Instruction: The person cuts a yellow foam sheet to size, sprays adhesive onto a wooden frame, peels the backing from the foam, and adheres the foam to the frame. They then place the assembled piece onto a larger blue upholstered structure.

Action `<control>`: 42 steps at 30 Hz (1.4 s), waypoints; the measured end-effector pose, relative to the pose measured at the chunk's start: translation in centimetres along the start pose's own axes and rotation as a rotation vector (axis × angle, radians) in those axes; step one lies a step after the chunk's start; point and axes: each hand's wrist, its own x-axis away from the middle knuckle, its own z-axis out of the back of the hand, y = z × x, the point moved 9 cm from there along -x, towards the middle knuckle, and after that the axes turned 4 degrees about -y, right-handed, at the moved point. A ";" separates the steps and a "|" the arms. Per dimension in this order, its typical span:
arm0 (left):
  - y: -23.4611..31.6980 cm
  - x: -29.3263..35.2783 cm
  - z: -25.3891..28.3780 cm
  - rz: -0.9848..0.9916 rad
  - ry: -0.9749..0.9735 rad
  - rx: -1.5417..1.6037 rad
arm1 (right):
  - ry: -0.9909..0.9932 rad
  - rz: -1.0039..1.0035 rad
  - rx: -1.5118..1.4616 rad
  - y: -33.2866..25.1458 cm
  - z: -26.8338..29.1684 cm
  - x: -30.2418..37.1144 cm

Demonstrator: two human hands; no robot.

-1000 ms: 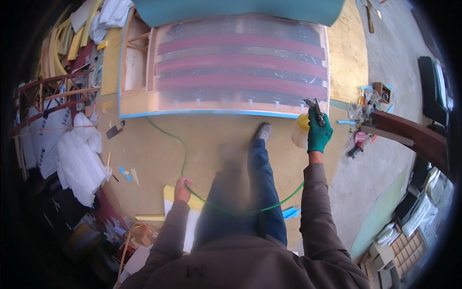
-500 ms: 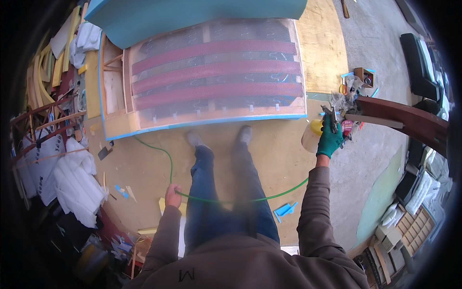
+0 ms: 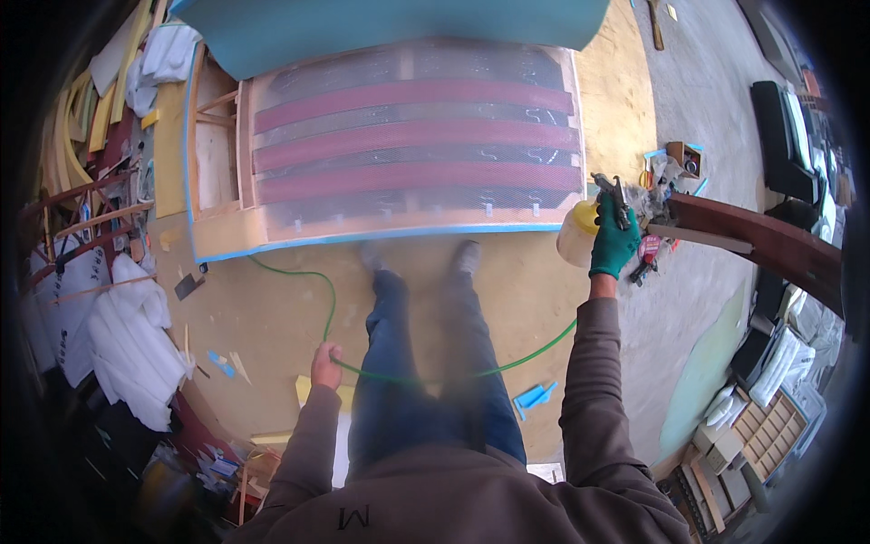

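My bare left hand [image 3: 326,365] is closed around a thin green air hose [image 3: 331,304], which sags across my legs toward the right. In a green glove, my right hand [image 3: 616,247] grips a metal spray gun [image 3: 615,198], held out to the right. A pale cup [image 3: 571,243] with a yellow lid hangs beside the gun, partly behind the glove. Ahead of my feet lies a wooden furniture frame [image 3: 222,238] edged in blue, with mesh and dark red webbing straps [image 3: 417,140]. A large blue-green foam sheet [image 3: 390,32] covers its far side.
To the right, a dark red curved beam [image 3: 757,227] reaches in near a small wooden box [image 3: 687,161]. White batting [image 3: 136,340] and wood strips [image 3: 77,136] pile up at the left. A blue scrap [image 3: 535,397] lies beside my right leg.
My right hand has shifted slightly left with the spray gun, toward the frame's near right corner. The view has turned a little. My left hand keeps hold of the hose.
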 end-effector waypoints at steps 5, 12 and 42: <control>-3.3 0.4 3.2 0.023 0.042 0.017 | -0.087 -0.002 0.054 -2.9 -6.2 2.7; -7.5 0.9 6.5 0.044 0.109 0.097 | -0.229 0.048 0.013 -6.9 -16.1 7.2; -10.3 0.6 2.3 0.060 0.179 0.374 | -0.569 0.305 -0.034 -22.6 -46.9 22.4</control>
